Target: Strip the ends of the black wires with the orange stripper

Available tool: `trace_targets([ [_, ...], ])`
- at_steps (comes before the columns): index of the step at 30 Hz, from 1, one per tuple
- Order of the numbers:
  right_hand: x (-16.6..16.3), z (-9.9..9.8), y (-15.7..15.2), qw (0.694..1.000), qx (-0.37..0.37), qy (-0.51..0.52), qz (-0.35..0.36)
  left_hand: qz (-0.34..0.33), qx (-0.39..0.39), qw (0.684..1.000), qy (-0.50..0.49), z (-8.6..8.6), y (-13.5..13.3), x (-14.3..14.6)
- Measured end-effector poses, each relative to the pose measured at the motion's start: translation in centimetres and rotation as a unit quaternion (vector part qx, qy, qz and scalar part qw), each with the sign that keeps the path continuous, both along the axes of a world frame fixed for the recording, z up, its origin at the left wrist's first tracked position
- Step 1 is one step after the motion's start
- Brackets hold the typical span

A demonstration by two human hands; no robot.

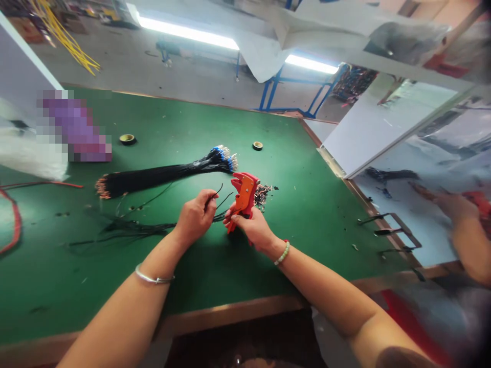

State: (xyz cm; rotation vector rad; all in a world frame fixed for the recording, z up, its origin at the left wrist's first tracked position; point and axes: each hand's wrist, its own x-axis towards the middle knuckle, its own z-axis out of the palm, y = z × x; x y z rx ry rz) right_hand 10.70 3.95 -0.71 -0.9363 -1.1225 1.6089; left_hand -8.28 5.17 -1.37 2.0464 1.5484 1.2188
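My right hand (251, 227) is wrapped round the handles of a red and orange wire stripper (244, 193), its jaws pointing up and away from me. My left hand (197, 213) pinches a thin black wire (219, 189) whose end sticks out past the fingertips toward the stripper, apart from its jaws. Under and beside my left hand a loose bunch of black wires (141, 228) lies on the green table. Beyond my hands lies a thick bundle of black wires (161, 176) with blue and metal terminals at one end and copper-coloured tips at the other.
Stripped scraps (263, 195) are heaped right of the stripper. Two tape rolls, a near-left roll (127, 139) and a farther right roll (258, 146), sit on the green table (307, 204). A red cable (15, 225) curves at left. Another person's arm (470, 235) shows at right.
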Motion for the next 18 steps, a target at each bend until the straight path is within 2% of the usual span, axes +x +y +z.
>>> trace_targets([
  [6, 0.1, -0.1, -0.3, 0.984, -0.103, 0.142, 0.036, -0.004, -0.006, 1.000, 0.018, 0.1, 0.0, -0.1],
  [9, 0.2, -0.3, -0.4, 0.974, -0.132, 0.179, 0.045, -0.005, -0.014, 0.999, 0.038, -0.1, 0.1, 0.0],
  [18, 0.3, -0.1, -1.4, 0.978, -0.094, 0.158, 0.097, 0.011, -0.039, 0.993, 0.106, -0.7, 0.3, -0.2],
])
